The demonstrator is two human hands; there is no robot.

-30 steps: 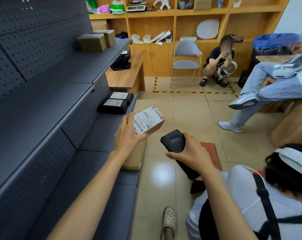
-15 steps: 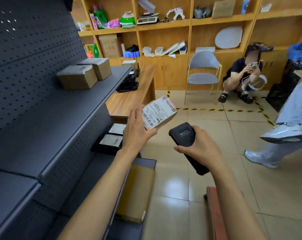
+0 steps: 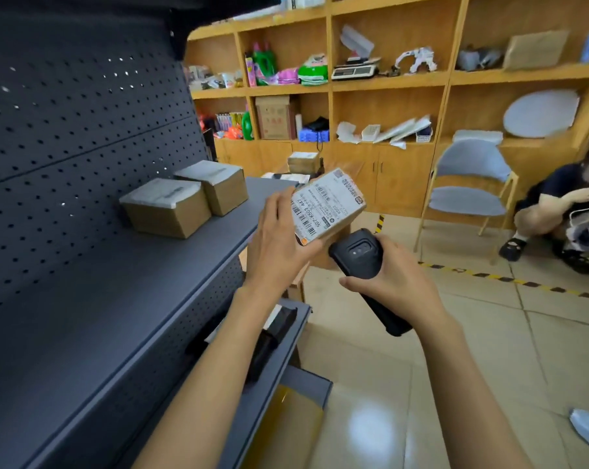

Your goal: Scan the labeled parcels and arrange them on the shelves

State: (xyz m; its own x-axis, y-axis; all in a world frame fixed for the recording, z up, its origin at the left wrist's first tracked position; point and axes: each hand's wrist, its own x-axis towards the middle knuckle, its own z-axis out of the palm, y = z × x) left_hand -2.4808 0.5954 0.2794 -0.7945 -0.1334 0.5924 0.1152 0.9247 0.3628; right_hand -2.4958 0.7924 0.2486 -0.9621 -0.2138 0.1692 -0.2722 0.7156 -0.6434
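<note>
Hands are both full. The left hand [image 3: 279, 245] holds a small parcel [image 3: 330, 206] up in the air, just past the edge of the gray shelf [image 3: 124, 282]. Its white label [image 3: 323, 203] with black bar codes faces up. The right hand [image 3: 392, 282] grips a black scanner [image 3: 360, 255], and the scanner's top sits just under the parcel. Two brown boxes [image 3: 184, 201] stand side by side on the shelf, touching. A blue chair [image 3: 472, 184] stands by the wooden cabinets [image 3: 370, 96].
</note>
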